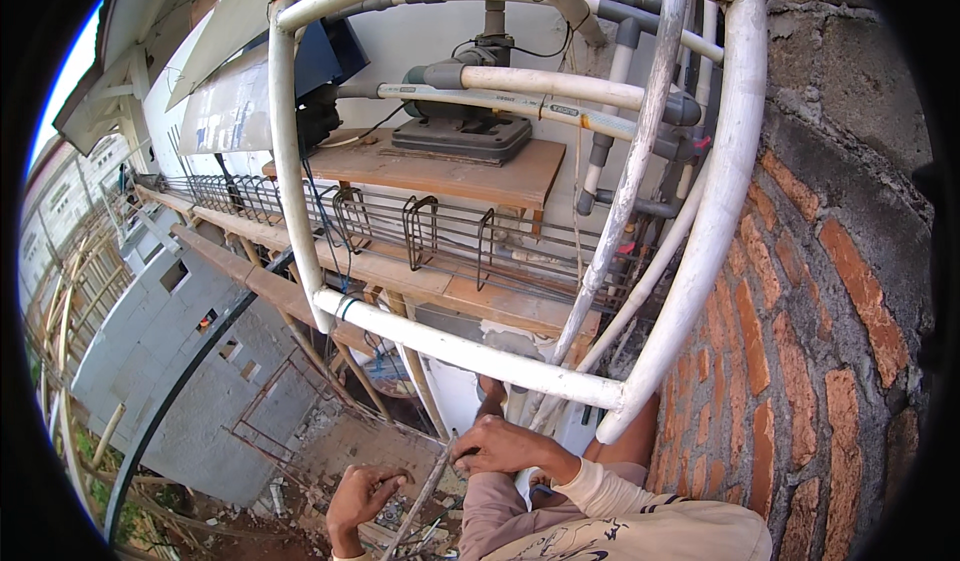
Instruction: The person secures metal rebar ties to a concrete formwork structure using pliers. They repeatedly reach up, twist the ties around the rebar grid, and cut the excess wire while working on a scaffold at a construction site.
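My left hand (362,499) is at the lower middle, its fingers curled inward and closed. What it holds, if anything, is too small to make out. Higher and to the right, my right hand (497,447) is closed in front of my bent knee. Its fingertips meet beside the upper end of a thin pole (425,496) that slants down between the hands; whether they grip it is unclear. Above the hands hangs a white-painted pipe frame (470,354). Behind it lies a long steel rebar cage (420,236) on wooden formwork boards (375,272).
A water pump (462,133) with grey and white pipes (560,91) sits on a wooden shelf (420,169). Close on my right rises a rough brick wall (790,361). Far below on the left are rubble-strewn ground (350,451), a pale block wall (190,361) and bamboo poles (65,321).
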Demonstrator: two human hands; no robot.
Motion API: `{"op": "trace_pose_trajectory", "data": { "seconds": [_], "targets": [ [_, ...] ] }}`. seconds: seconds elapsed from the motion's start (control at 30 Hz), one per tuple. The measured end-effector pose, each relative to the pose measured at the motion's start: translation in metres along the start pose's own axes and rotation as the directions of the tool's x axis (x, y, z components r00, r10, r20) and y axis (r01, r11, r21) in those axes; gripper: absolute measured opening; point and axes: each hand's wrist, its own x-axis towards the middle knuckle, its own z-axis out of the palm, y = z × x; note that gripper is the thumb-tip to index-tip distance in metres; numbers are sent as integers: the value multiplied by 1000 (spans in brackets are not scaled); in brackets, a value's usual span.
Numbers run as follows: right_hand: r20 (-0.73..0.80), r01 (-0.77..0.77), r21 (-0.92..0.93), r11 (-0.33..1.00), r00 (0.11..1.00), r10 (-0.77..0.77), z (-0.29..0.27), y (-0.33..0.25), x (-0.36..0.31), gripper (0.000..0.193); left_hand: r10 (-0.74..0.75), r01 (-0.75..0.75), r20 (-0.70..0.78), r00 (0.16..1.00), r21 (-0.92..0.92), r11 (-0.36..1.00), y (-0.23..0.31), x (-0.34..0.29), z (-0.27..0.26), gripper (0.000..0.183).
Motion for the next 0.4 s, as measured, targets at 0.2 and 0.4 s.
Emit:
{"op": "trace_pose_trajectory", "data": {
  "seconds": [0.2, 0.4],
  "targets": [
    [-238, -19, -111, 994, 971, -8, -1, -22, -2, 26, 20, -13, -154, 988, 51, 999, 9, 20, 5, 16],
    [-264, -80, -191, 978, 964, 27, 5, -19, -7, 28, 63, -60, -212, 975, 18, 998, 1, 23, 22, 16]
  ]
}}
